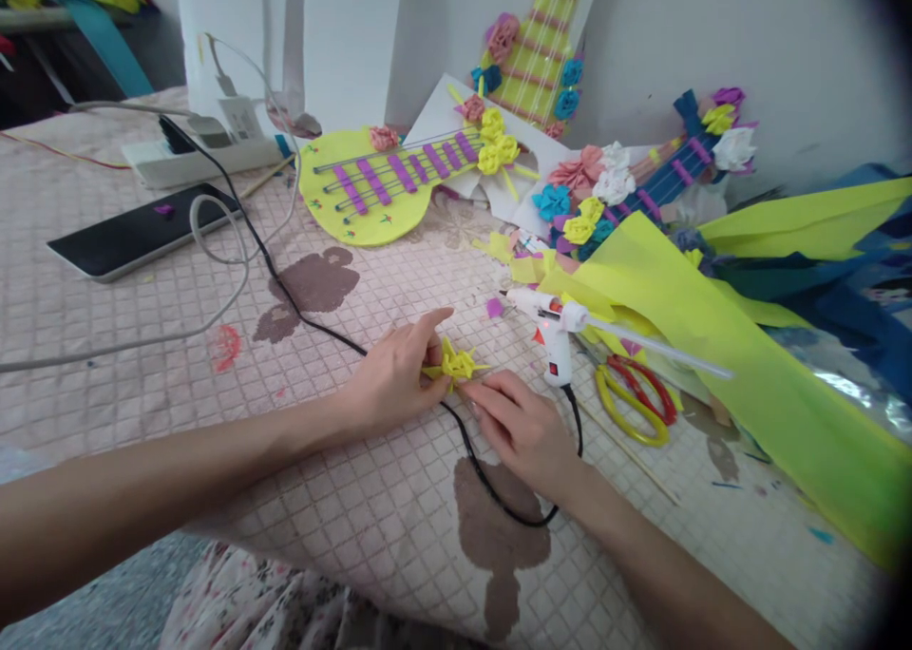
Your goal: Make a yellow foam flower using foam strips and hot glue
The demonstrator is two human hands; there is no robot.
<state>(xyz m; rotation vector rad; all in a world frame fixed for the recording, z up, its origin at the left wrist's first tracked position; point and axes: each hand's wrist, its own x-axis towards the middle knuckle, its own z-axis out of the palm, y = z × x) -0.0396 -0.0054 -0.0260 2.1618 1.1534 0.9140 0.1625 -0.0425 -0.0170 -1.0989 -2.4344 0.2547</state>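
Observation:
My left hand (395, 374) pinches a small yellow folded paper flower (454, 362) against the quilted cover (142, 365). The flower has several pointed petals. My right hand (517, 427) comes in from the right, its fingertips touching the flower's lower edge, fingers held together. A white glue gun (552, 322) stands just right of the hands, nozzle pointing left, a clear glue stick jutting out behind it. Its black cord (499, 498) loops under my right wrist.
Scissors with yellow and red handles (634, 398) lie right of the glue gun. Yellow-green paper sheets (748, 355) spread to the right. A yellow paper guitar (377, 189), two more decorated guitars, a tablet (139, 232) and a power strip (192, 156) sit farther back.

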